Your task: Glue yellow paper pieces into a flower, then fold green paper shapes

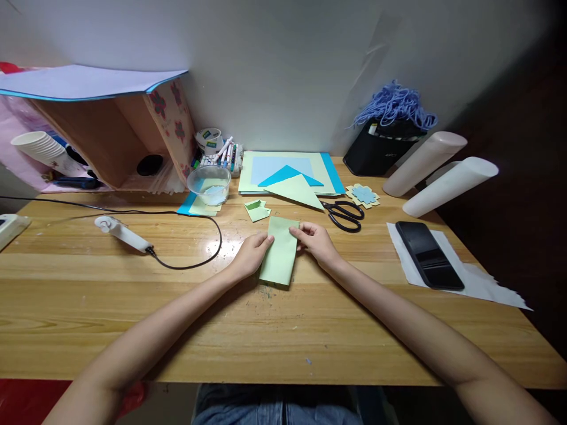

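A folded light green paper (280, 254) is held over the middle of the wooden table, longer than it is wide. My left hand (251, 254) pinches its left edge, thumb on top. At its upper right edge, my right hand (316, 242) grips it between thumb and fingers. Just beyond lies a small folded green piece (257, 210). Black-handled scissors (344, 215) rest to the right of that. A green triangle (299, 191) and a blue triangle (290, 176) lie on a stack of coloured sheets (333, 171).
A white glue gun (123, 234) with a black cord lies left. Behind are a clear bowl (209, 184), markers (225, 154) and an open box (170, 124). On the right are a phone (429, 255), white rolls (449, 186), layered paper shapes (363, 195) and a black container (376, 152) with blue yarn.
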The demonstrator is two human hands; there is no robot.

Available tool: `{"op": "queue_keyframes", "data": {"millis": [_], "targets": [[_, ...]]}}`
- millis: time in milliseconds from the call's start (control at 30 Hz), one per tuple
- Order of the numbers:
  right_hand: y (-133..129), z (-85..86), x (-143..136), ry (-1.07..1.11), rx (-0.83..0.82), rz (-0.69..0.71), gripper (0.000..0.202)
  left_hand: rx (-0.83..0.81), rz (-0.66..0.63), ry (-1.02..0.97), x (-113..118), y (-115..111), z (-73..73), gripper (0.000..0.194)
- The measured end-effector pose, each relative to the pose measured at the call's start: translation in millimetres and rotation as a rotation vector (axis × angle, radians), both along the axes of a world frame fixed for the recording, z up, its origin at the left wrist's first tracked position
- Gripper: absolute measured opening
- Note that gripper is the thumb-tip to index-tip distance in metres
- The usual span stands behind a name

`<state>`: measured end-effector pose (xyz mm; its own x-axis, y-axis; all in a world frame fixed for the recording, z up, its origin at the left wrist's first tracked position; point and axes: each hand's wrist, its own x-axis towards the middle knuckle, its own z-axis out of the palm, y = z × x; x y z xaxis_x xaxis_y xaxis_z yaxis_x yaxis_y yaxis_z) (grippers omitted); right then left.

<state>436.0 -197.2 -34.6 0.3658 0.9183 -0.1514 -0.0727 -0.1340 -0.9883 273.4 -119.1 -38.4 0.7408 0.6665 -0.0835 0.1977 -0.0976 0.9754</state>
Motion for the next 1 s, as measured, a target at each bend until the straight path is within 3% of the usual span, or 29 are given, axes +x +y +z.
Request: {"op": "queue_keyframes", "data": {"millis": [367,533,600,700,800,900,1000], "targets": [[-0.6,0.1,1.3,-0.047,0.097,0.021,0.035,0.048,-0.004,0.038,0.8,0.5,2.8,0.035],[-1.7,5.6,-2.1,-0.076,0.002,0.262,0.030,0.136,0.085,0.048,0.9,-0.8,4.5,0.036],[-2.1,5.7,-3.0,-0.097,-0.020,0.278,0.030,0.142,0.110,0.031,0.4,-1.1,6.2,0.038],[-1.5,2.4,-0.7,-0.071,-0.043,0.159,0.033,0.032,0.038,0.017,-0.2,-0.4,9.7,0.039],[0.8,-1.8,4.6,-0.047,-0.027,0.069,0.033,-0.178,-0.055,0.046,0.3,1.4,13.0,0.038],[2.7,-3.2,7.7,-0.047,-0.006,0.054,0.032,-0.345,-0.071,0.065,1.7,3.1,14.7,0.038],[2.4,-1.6,7.2,-0.016,-0.005,0.088,0.029,-0.372,-0.044,0.048,2.6,4.0,14.7,0.037]]}}
